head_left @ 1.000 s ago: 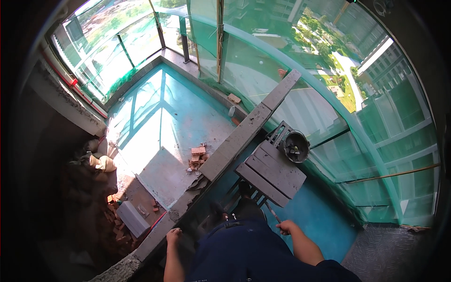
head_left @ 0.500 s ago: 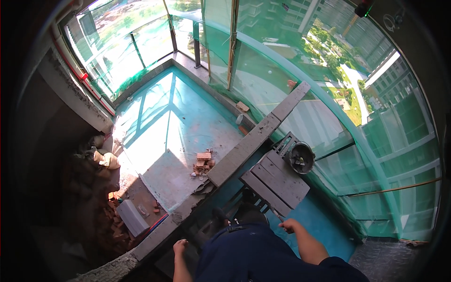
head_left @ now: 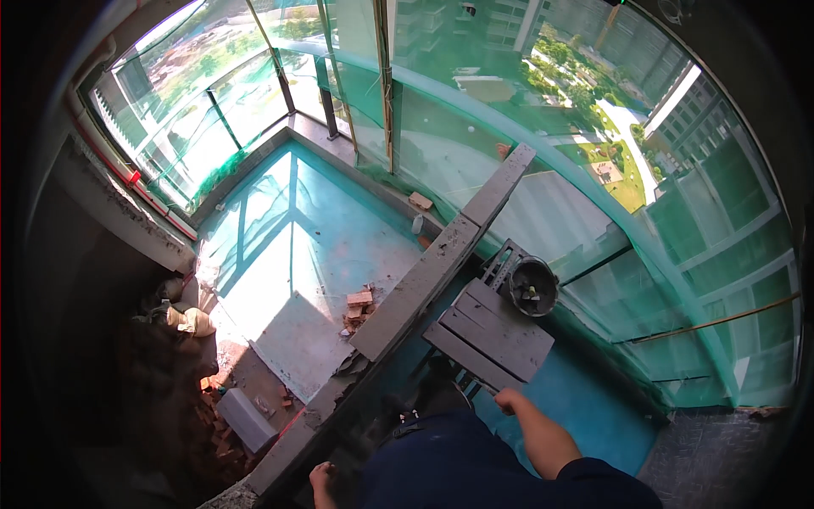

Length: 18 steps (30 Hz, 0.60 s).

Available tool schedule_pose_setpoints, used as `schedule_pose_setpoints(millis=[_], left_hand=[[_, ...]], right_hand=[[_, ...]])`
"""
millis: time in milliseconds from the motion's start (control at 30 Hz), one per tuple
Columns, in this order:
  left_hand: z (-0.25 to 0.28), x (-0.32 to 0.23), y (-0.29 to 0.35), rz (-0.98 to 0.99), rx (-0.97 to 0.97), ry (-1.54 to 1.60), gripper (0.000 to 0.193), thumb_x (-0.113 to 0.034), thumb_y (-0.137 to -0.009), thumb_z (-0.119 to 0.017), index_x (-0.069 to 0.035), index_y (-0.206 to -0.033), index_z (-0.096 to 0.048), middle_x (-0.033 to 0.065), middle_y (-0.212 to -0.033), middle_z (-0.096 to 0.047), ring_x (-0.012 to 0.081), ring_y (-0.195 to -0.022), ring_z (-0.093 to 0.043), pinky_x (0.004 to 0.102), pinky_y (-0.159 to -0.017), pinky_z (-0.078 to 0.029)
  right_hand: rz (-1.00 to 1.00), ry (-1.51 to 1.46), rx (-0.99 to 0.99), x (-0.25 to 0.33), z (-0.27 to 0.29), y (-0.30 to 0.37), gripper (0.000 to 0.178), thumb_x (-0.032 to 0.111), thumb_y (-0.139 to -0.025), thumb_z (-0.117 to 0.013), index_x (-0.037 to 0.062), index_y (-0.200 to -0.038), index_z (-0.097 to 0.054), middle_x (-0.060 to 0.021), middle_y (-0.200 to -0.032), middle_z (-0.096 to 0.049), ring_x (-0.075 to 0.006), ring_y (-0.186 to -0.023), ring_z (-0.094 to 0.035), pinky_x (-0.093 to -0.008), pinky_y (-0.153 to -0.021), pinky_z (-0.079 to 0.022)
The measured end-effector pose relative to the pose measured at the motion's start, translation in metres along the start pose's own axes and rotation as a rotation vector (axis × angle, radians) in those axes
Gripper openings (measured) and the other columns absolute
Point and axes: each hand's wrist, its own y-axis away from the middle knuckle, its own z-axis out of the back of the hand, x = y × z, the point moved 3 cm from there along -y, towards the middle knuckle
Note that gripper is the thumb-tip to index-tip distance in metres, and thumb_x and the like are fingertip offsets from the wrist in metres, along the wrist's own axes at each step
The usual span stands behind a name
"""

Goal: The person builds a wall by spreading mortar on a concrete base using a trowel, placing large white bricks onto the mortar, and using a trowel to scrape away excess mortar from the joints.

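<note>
My right hand (head_left: 509, 402) is closed at the near edge of a grey work platform (head_left: 500, 327). From its fingers a thin metal tool (head_left: 488, 389) points toward the platform; its far end does not show clearly. Low in the picture, my left hand (head_left: 321, 477) hangs beside the low wall with curled fingers; whether anything is in them is hidden. A round dark bucket (head_left: 532, 287) with grey stuff inside stands at the platform's far right end. Between the platform and the bright floor runs a narrow wall of grey blocks (head_left: 424, 276).
Broken red bricks (head_left: 359, 310) lie on the floor beyond the wall. Left of it are a grey-white block (head_left: 247, 419), more bricks and tan sacks (head_left: 193, 321). Green netting (head_left: 593, 225) and a curved railing bound the far and right sides, high above the ground.
The view has shifted, so the platform, bucket and wall sit slightly further left. My right hand, still closed on the tool, appears nearer the platform; my left hand sits lower in the picture.
</note>
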Motion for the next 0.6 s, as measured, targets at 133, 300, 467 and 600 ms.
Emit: schedule_pose_setpoints(millis=[133, 300, 467, 600], left_hand=[[-0.041, -0.011, 0.020, -0.018, 0.019, -0.149, 0.015, -0.004, -0.087, -0.059, 0.005, -0.098, -0.063, 0.0101, -0.079, -0.064, 0.0205, -0.069, -0.062, 0.0311, -0.062, -0.053], [-0.081, -0.022, 0.061, -0.046, 0.079, -0.218, 0.019, -0.005, -0.088, -0.060, 0.005, -0.104, -0.063, 0.0112, -0.088, -0.065, 0.0206, -0.076, -0.064, 0.0312, -0.071, -0.056], [-0.114, -0.046, 0.129, -0.139, 0.064, -0.409, 0.017, -0.009, -0.089, -0.061, 0.002, -0.102, -0.064, 0.0090, -0.086, -0.066, 0.0175, -0.076, -0.065, 0.0275, -0.068, -0.054], [-0.146, -0.030, 0.147, -0.147, 0.071, -0.342, 0.018, -0.010, -0.089, -0.061, 0.002, -0.103, -0.063, 0.0078, -0.086, -0.066, 0.0153, -0.075, -0.064, 0.0259, -0.066, -0.052]], right_hand=[[0.043, 0.205, -0.008, -0.020, 0.035, -0.077, 0.016, 0.005, -0.080, -0.060, -0.0029, -0.067, -0.057, -0.0195, -0.063, -0.050, -0.0299, -0.050, -0.046, -0.0441, -0.045, -0.036], [-0.008, 0.282, -0.005, -0.013, 0.042, -0.118, 0.016, 0.000, -0.085, -0.048, -0.0089, -0.080, -0.060, -0.0219, -0.064, -0.049, -0.0269, -0.048, -0.041, -0.0456, -0.043, -0.033], [0.170, 0.596, 0.072, 0.022, 0.045, -0.079, 0.012, -0.001, -0.075, -0.056, -0.0091, -0.071, -0.063, -0.0247, -0.067, -0.056, -0.0340, -0.052, -0.054, -0.0472, -0.045, -0.040], [0.314, 0.818, 0.022, 0.030, 0.091, -0.116, 0.017, 0.003, -0.080, -0.052, -0.0086, -0.081, -0.064, -0.0216, -0.068, -0.061, -0.0328, -0.052, -0.058, -0.0478, -0.045, -0.042]])
